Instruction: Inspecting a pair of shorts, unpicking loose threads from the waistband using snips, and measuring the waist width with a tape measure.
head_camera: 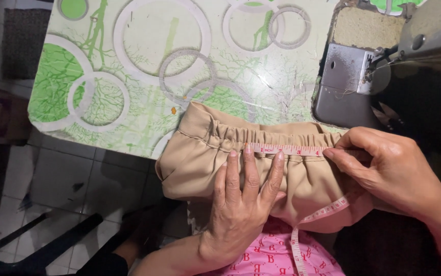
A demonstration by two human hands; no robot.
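A beige garment (200,153) with a gathered elastic waistband lies over the near edge of the table. A pink measuring tape (287,150) is stretched flat along that waistband. My left hand (243,199) lies flat on the fabric, its fingertips pressing down the tape's left end. My right hand (384,166) pinches the tape at its right end on the waistband. The rest of the tape loops down over the fabric toward my lap (297,245).
The table (144,66) has a green and white circle-patterned cover. A grey sewing machine (353,76) stands at the right. Pink patterned cloth (271,255) covers my lap. Tiled floor and dark chair legs (41,240) show at the lower left.
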